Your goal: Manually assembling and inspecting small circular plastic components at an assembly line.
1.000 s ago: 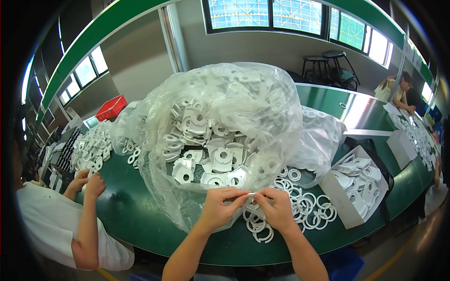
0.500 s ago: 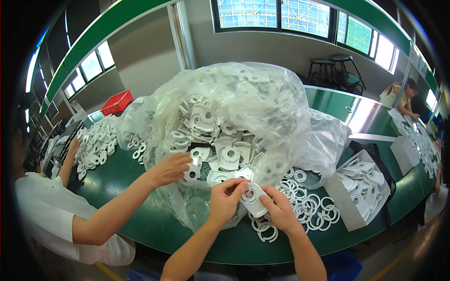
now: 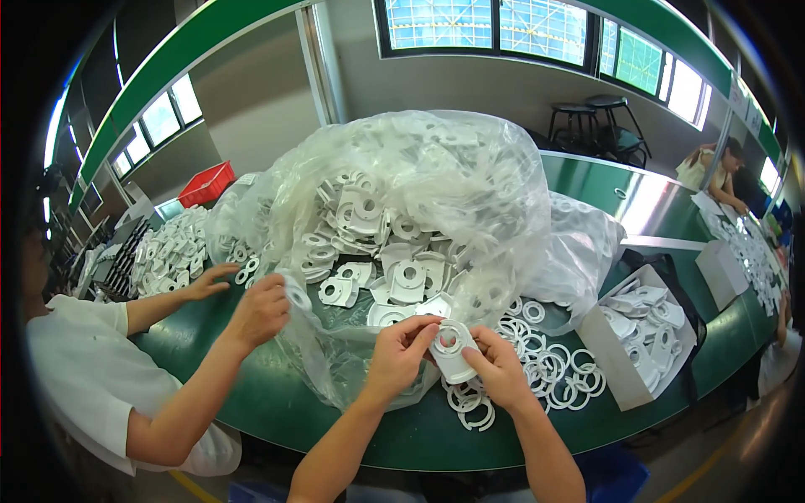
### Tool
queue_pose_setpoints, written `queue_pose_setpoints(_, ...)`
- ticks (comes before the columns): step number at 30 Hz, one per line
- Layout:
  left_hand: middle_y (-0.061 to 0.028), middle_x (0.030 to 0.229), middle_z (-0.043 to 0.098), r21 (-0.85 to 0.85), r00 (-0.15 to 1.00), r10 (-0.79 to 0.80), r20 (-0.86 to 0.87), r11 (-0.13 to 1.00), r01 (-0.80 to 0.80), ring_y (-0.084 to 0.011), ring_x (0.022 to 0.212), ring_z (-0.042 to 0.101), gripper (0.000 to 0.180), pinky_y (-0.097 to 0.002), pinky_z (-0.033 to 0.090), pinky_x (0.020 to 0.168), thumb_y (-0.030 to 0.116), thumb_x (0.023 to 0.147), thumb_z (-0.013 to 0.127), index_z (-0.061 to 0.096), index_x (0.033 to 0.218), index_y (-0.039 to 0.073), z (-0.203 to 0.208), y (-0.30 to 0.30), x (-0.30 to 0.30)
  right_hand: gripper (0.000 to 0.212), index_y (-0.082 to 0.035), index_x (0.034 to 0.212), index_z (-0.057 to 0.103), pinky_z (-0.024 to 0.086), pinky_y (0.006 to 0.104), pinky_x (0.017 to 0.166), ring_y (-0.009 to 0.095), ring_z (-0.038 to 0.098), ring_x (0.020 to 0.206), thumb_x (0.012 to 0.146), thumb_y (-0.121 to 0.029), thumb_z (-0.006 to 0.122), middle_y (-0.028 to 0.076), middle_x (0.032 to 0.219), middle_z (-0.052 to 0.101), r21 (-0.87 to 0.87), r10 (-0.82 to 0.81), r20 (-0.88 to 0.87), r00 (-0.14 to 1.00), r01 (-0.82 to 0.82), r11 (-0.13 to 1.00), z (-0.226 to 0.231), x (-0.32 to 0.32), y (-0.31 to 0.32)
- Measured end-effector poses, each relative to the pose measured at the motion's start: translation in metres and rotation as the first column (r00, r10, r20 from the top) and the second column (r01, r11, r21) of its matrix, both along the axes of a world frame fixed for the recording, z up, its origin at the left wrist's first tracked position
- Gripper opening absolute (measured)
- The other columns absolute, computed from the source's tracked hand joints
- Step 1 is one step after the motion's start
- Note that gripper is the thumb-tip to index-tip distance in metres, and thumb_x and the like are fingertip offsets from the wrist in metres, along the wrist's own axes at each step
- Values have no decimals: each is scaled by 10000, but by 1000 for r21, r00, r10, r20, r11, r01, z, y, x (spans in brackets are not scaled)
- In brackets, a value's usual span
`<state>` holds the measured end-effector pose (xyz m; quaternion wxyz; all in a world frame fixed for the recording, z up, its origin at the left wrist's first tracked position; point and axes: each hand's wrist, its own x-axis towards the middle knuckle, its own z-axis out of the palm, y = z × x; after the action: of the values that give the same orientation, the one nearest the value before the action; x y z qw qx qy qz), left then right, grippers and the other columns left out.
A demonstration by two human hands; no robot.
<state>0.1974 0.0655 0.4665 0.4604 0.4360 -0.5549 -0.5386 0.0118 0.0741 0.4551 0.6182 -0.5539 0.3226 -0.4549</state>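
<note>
Between my two hands is a white plastic part (image 3: 454,362) with a rounded end and a ringed hole. My left hand (image 3: 401,356) pinches its upper left edge, thumb and fingers closed. On its right side my right hand (image 3: 501,369) grips it, thumb on the front face. Just right of my hands lies a heap of white rings (image 3: 545,369), some with a gap. Beyond my hands, a large clear plastic bag (image 3: 436,159) gapes toward me, full of similar white parts (image 3: 409,281).
At my left a co-worker's hand (image 3: 260,314) holds a white part beside another pile of white parts (image 3: 173,251). A box of white parts (image 3: 641,335) stands right on the green table (image 3: 402,448). A red crate (image 3: 207,183) sits far left. Another person (image 3: 721,176) works far right.
The co-worker's nearer hand has drawn left from the bag with a white part, and their other hand has come right from the left pile. My hands have barely moved.
</note>
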Motion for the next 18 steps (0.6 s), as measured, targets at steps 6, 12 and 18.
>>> queue_pose_setpoints(6, -64, 1069, 623, -18, 984, -59, -170, 998, 57, -122, 979, 581, 336, -274, 468, 849, 21, 851, 594, 542, 1182, -10, -13, 9, -22, 230, 15, 1089, 522, 452, 220, 715, 93, 586, 811, 864, -18, 485, 67, 940, 625, -36, -157, 104, 982, 161, 986, -1, 2, -1)
queue_pose_setpoints(12, -46, 1006, 628, -62, 980, -3, -199, 998, -9, -90, 918, 576, 267, -244, 460, 810, 42, 858, 588, 565, 1118, -12, -12, 16, -34, 250, 14, 1066, 525, 448, 219, 724, 84, 580, 834, 816, 6, 532, 61, 941, 625, -64, -230, 14, 973, 231, 971, 5, 6, 4)
queue_pose_setpoints(18, -37, 975, 629, -43, 980, 40, -195, 998, -50, -77, 880, 584, 254, -225, 471, 773, 22, 851, 587, 572, 1102, -17, -8, 19, -37, 245, 11, 1060, 532, 455, 216, 708, 79, 580, 825, 815, 4, 536, 63, 940, 629, -100, -260, -4, 966, 258, 961, 3, 8, 5)
